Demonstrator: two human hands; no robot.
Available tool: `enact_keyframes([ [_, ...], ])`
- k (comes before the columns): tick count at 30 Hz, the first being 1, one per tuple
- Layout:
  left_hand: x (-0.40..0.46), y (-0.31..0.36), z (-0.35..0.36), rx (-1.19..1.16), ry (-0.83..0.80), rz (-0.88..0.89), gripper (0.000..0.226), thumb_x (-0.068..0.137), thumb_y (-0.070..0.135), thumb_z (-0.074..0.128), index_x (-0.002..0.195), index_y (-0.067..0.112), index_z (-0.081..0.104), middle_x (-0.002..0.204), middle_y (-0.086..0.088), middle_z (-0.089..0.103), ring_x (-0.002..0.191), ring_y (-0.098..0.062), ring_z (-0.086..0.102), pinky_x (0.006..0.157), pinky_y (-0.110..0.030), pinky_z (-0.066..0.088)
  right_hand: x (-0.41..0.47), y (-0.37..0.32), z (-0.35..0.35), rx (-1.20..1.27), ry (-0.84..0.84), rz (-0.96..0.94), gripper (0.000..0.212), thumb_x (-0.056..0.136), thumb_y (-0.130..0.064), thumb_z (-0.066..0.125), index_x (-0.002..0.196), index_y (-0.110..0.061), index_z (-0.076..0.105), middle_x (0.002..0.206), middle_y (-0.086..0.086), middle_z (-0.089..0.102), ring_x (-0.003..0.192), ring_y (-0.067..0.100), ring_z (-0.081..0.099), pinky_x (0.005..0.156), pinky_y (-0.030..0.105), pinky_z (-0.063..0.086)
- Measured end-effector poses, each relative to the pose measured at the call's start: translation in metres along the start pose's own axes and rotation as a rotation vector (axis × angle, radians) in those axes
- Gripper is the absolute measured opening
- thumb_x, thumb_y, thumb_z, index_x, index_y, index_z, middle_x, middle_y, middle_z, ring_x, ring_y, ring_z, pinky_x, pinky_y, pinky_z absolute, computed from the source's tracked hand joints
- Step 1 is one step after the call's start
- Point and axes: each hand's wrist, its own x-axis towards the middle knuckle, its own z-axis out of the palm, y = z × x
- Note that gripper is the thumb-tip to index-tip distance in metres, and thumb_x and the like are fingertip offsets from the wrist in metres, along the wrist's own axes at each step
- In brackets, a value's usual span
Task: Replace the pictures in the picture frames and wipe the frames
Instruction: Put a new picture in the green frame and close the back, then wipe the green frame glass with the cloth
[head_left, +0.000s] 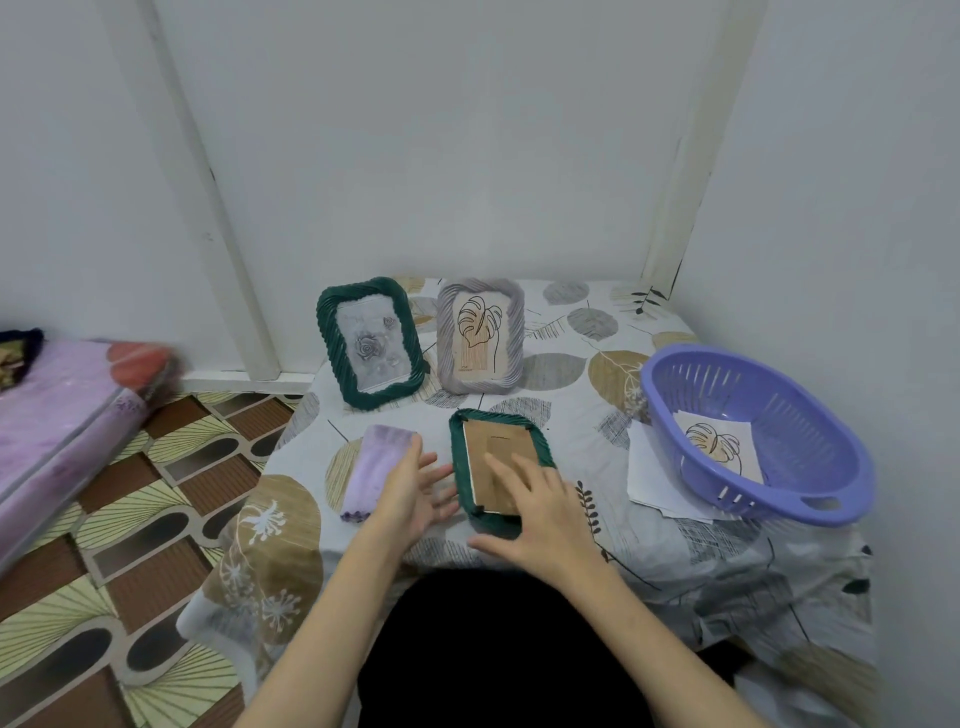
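Note:
A green picture frame lies face down on the table, its brown cardboard back showing. My right hand rests flat on that back with fingers straight. My left hand hovers open just left of the frame, beside a folded purple cloth. Behind stand a green frame with a grey rose picture and a grey frame with a leaf drawing.
A purple plastic basket at the right holds a leaf picture and sits on white paper sheets. The table wears a leaf-patterned cloth. A wrapped mattress lies on the floor at left. Walls close in behind and right.

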Motion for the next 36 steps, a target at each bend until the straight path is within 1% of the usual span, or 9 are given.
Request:
enact_keyframes([
  [4,0.000,0.001,0.000,-0.080,-0.139,0.056,0.038,0.099,0.037,0.031,0.122,0.008,0.040,0.109,-0.011,0.058,0.085,-0.025,0.063,0.074,-0.033,0.049,0.012,-0.007,-0.009,-0.001,0.203,-0.085,0.060,0.074,-0.038,0.043,0.133,-0.038,0.036,0.101,-0.004,0.066,0.075,0.021,0.060,0.055,0.029,0.054],
  [7,0.001,-0.008,0.008,0.062,-0.083,0.114,0.028,0.097,0.019,0.041,0.123,0.007,0.042,0.107,-0.012,0.055,0.081,-0.020,0.058,0.069,-0.027,0.046,0.018,-0.008,-0.025,0.107,0.259,-0.010,0.055,0.086,-0.023,0.046,0.139,-0.036,0.035,0.111,-0.002,0.062,0.085,0.024,0.058,0.062,0.032,0.050],
  [9,0.006,-0.020,0.009,0.195,-0.091,0.127,0.043,0.093,0.012,0.050,0.133,0.005,0.037,0.109,-0.016,0.055,0.081,-0.018,0.053,0.069,-0.026,0.045,0.020,-0.005,-0.035,0.397,0.261,0.110,0.055,0.091,-0.016,0.048,0.141,-0.032,0.032,0.107,-0.001,0.060,0.084,0.020,0.057,0.066,0.030,0.048],
  [12,0.008,-0.031,0.009,0.366,-0.182,0.119,0.077,0.081,0.024,0.067,0.143,0.012,0.023,0.135,-0.018,0.041,0.103,-0.022,0.054,0.087,-0.033,0.049,0.026,0.006,-0.041,0.879,0.329,0.364,0.046,0.091,-0.008,0.050,0.133,-0.023,0.039,0.097,-0.005,0.060,0.072,0.006,0.056,0.065,0.019,0.049],
  [16,0.009,-0.033,0.009,0.433,-0.214,0.151,0.092,0.062,0.013,0.083,0.138,0.007,0.032,0.131,-0.013,0.051,0.113,-0.025,0.056,0.100,-0.041,0.046,0.020,0.023,-0.028,1.286,0.138,0.624,0.041,0.088,-0.006,0.059,0.123,-0.017,0.040,0.115,0.008,0.059,0.096,0.023,0.063,0.071,0.034,0.059],
  [22,0.016,-0.008,-0.014,0.884,-0.239,0.248,0.085,0.047,0.018,0.090,0.121,0.016,0.047,0.119,0.001,0.060,0.108,-0.016,0.058,0.094,-0.025,0.045,-0.006,0.049,-0.005,0.704,-0.104,0.449,0.059,0.066,-0.022,0.082,0.118,-0.005,0.059,0.109,0.004,0.062,0.089,0.008,0.058,0.077,0.011,0.042],
  [27,0.014,-0.010,-0.017,1.454,-0.154,0.351,0.105,0.051,0.052,0.082,0.134,0.007,0.036,0.131,-0.010,0.043,0.122,-0.028,0.038,0.104,-0.043,0.037,-0.006,0.049,0.001,0.472,-0.090,0.328,0.066,0.064,-0.030,0.083,0.120,-0.005,0.059,0.102,0.003,0.050,0.109,0.023,0.047,0.091,0.021,0.033],
  [31,0.008,-0.016,-0.015,1.564,-0.133,0.377,0.103,0.065,0.052,0.076,0.140,0.006,0.023,0.143,-0.009,0.026,0.131,-0.027,0.021,0.110,-0.040,0.026,-0.005,0.054,0.002,0.426,-0.086,0.276,0.068,0.063,-0.033,0.083,0.120,-0.005,0.059,0.100,-0.002,0.044,0.110,0.023,0.044,0.093,0.021,0.032],
  [36,0.007,-0.008,-0.024,1.484,-0.047,0.476,0.069,0.076,0.050,0.066,0.125,0.004,0.050,0.142,-0.016,0.034,0.133,-0.028,0.029,0.111,-0.041,0.028,-0.004,0.055,0.001,0.412,-0.090,0.258,0.068,0.064,-0.037,0.082,0.121,-0.008,0.059,0.101,-0.003,0.044,0.111,0.021,0.043,0.095,0.022,0.032],
])
